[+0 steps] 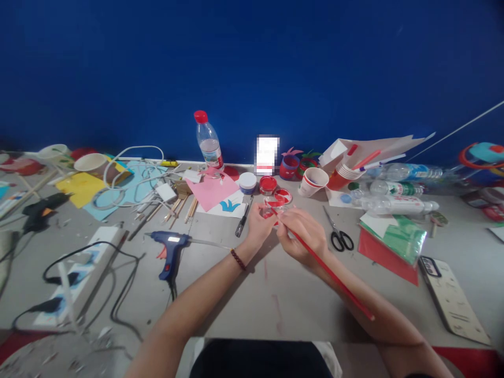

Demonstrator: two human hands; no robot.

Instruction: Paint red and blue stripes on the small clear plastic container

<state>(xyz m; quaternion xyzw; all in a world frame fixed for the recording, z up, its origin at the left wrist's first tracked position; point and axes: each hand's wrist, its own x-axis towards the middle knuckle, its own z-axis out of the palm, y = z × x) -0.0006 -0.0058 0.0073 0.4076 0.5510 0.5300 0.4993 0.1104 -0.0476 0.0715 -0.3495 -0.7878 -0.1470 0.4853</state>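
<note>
My right hand [304,235] is closed round a long red paintbrush [334,281], its tip pointing away from me toward my left fingers. My left hand [260,226] pinches a small clear plastic piece [269,213] streaked with red paint; fingers hide much of it, so its full shape is unclear. The brush tip is at this piece, though I cannot tell whether it touches. Just beyond my hands stands an open jar of red paint [268,184], with a red-smeared round lid [283,196] beside it. A white-lidded jar [248,182] is to their left.
Left of my forearm lie a blue glue gun [170,254] and a corded power strip [81,275]. A black marker [244,218] and black-handled scissors [339,233] flank my hands. Behind stand a bottle [208,144] and paper cup [313,182]; a phone [452,299] lies right.
</note>
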